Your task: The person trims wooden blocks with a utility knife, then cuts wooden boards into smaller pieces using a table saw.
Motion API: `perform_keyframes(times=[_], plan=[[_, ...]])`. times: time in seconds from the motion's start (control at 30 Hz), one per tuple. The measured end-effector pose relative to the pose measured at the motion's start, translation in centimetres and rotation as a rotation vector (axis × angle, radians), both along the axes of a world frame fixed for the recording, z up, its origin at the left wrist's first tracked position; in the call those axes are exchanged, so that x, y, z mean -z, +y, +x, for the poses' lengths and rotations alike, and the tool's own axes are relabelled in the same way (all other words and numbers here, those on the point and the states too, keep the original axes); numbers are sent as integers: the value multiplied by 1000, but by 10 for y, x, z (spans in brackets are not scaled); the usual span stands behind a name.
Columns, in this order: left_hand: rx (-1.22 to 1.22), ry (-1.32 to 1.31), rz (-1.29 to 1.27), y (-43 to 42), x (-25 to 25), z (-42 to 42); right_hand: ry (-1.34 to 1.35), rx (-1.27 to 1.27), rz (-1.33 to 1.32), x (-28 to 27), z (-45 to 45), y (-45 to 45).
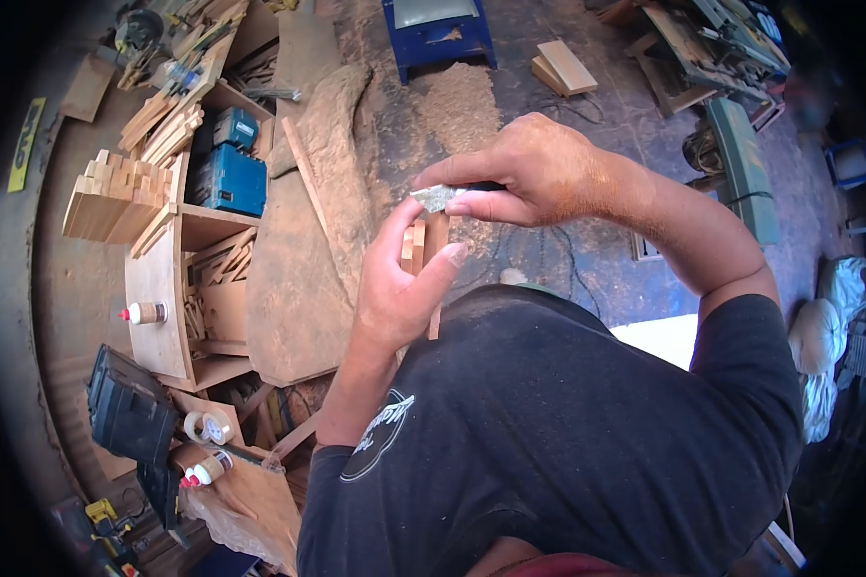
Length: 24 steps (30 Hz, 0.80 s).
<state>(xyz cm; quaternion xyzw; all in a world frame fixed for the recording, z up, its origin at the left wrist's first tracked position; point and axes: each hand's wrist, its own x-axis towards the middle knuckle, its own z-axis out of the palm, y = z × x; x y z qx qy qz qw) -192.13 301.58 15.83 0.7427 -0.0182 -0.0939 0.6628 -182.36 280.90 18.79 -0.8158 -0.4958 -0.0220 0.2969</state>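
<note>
My right hand (534,173) is closed around the dark handle of a small putty knife (434,199), with its pale, smeared blade pointing left. Beneath the blade are narrow wooden pieces (436,240) standing side by side. My left hand (401,279) wraps them, thumb on the near right side and fingers on the far left. Its fingertips come up close to the blade; whether they touch it, I cannot tell. The lower part of the wood is mostly hidden behind my left hand and my shirt.
A large wooden slab (293,288) lies to the left. Beyond it, a shelf unit (154,308) bears stacked wood strips (120,197), a blue tool case (236,180) and a glue bottle (146,313). Ahead are a blue machine (409,48), sawdust (457,111) and boards (566,67) on the floor.
</note>
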Motion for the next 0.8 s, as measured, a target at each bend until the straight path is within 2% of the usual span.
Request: perform_keyframes(times=[0.07, 0.13, 0.2, 0.27, 0.33, 0.37, 0.43, 0.5, 0.53, 0.57, 0.6, 0.63, 0.67, 0.73, 0.77, 0.8], plan=[[-24, -54, 25, -2, 2, 1, 9, -4, 20, 4, 9, -5], [-33, -60, 67, -3, 1, 2, 85, 148, 32, 7, 22, -11], [-67, -25, 70, -4, 3, 1, 180, 108, 37, 8, 30, -13], [-124, 8, 70, -5, 6, 1, 295, -61, 81, 8, 34, -9], [-147, 199, -131, -2, 10, -3, 399, -117, -29, 11, 37, 0], [-200, 195, -213, -3, 18, -5, 412, -142, -20, 16, 40, 8], [-150, 256, -427, 15, 41, -11, 437, -216, 26, 42, 47, 29], [-173, 214, -544, 28, 64, -26, 571, -276, 9, 65, 49, 62], [-265, 177, -539, 35, 75, -38, 691, -275, -60, 73, 42, 78], [-327, 156, -627, 43, 86, -50, 680, -354, -76, 89, 34, 98], [-371, 132, -716, 52, 97, -65, 788, -337, -99, 109, 24, 117], [-472, 80, -675, 61, 109, -81, 892, -306, -127, 122, 12, 134], [-509, 50, -675, 71, 118, -99, 1216, -319, -152, 124, -2, 150], [-745, 36, -867, 91, 136, -138, 1782, -338, 203, 144, -39, 178], [-775, 13, -990, 104, 150, -159, 1889, -264, 268, 149, -60, 194], [-795, -11, -996, 110, 152, -179, 1882, -284, 240, 149, -80, 204]])
